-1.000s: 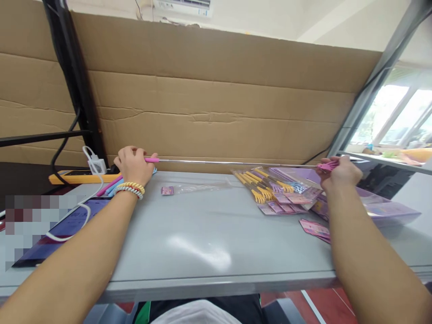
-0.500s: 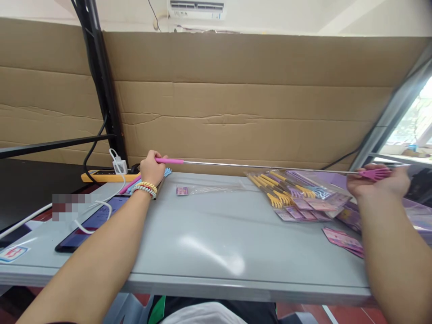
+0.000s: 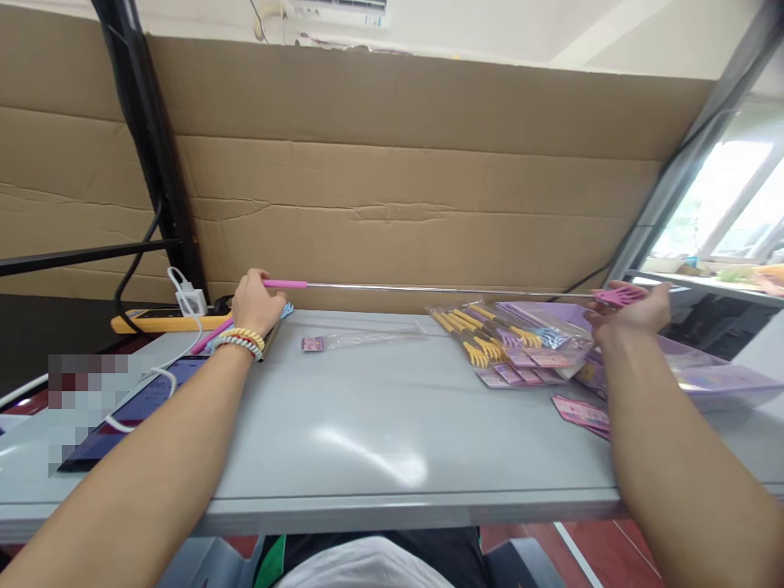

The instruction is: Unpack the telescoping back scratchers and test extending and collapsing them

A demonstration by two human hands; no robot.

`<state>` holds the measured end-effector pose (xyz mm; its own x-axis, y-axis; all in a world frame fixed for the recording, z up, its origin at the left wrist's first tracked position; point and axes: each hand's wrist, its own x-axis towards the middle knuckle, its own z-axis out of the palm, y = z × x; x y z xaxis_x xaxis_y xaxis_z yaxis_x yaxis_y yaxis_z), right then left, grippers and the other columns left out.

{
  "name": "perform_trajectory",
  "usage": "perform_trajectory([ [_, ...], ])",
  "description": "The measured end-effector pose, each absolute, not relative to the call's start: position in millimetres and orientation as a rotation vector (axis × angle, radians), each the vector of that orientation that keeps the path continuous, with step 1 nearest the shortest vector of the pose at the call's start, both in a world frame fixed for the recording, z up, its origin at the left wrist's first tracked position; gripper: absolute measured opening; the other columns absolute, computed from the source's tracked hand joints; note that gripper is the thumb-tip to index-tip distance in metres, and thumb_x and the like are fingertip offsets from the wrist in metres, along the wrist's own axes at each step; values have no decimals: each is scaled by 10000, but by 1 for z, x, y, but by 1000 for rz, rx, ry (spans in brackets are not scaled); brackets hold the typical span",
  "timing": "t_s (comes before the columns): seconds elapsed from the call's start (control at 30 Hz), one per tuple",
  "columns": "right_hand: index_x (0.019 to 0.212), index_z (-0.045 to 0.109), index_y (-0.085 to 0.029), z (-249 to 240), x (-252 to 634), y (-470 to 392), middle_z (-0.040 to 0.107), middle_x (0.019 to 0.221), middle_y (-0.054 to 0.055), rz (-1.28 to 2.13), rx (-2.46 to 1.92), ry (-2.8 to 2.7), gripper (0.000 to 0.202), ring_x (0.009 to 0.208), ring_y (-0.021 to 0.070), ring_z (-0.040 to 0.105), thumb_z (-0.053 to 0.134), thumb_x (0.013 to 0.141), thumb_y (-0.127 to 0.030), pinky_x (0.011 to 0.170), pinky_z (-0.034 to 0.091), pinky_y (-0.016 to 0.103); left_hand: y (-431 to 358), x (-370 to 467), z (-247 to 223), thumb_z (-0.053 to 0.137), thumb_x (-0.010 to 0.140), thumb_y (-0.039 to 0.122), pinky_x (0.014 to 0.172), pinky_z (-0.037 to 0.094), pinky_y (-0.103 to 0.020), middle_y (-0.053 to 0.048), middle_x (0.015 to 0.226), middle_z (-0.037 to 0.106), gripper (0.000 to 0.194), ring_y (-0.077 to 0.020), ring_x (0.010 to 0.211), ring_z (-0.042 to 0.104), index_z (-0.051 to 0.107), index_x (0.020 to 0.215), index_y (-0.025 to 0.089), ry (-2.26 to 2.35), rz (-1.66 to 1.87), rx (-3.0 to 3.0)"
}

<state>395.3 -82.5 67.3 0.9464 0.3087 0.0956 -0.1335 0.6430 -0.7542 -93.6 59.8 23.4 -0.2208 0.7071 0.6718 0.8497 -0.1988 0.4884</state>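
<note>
A pink telescopic back scratcher (image 3: 429,288) stretches across the view, its thin metal rod drawn out long. My left hand (image 3: 256,302) is closed on the pink handle. At the other end, my right hand (image 3: 630,309) holds the pink claw-shaped head, palm turned up. Below the rod, a clear plastic sleeve (image 3: 367,337) with a small pink label lies flat on the grey table (image 3: 367,408). Beside my right wrist are bagged back scratchers (image 3: 490,335) with yellow, purple and blue heads. More back scratchers lie partly hidden behind my left hand.
Pink cards (image 3: 581,414) lie near my right forearm, next to a purple bin (image 3: 723,384). On the left are a tablet (image 3: 140,408) with a white cable, a yellow power strip (image 3: 140,322) and a black post (image 3: 159,163). A cardboard panel (image 3: 416,180) stands behind the table.
The camera view has turned right, so everything sits further left in the picture. Both hands still hold the extended back scratcher, and more of the purple bin shows.
</note>
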Motion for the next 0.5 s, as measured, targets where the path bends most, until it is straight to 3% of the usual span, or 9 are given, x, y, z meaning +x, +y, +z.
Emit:
perform_trajectory([
  [0.17, 656, 522, -143, 67, 394, -85, 495, 511, 39, 279, -878, -370, 335, 398, 98, 415, 276, 873, -212, 366, 214, 209, 65, -103, 15, 507, 708, 340, 704, 454, -443, -166, 883, 657, 311, -360, 878, 612, 590, 961, 180, -2029, -1153, -1869],
  [0.5, 769, 559, -122, 64, 395, -82, 548, 602, 65, 344, -754, -499, 335, 442, 112, 468, 266, 882, -237, 377, 281, 211, 61, -102, 23, 501, 687, 333, 680, 452, -452, -193, 863, 665, 319, -383, 858, 611, 665, 902, 162, -2100, -996, -1872],
])
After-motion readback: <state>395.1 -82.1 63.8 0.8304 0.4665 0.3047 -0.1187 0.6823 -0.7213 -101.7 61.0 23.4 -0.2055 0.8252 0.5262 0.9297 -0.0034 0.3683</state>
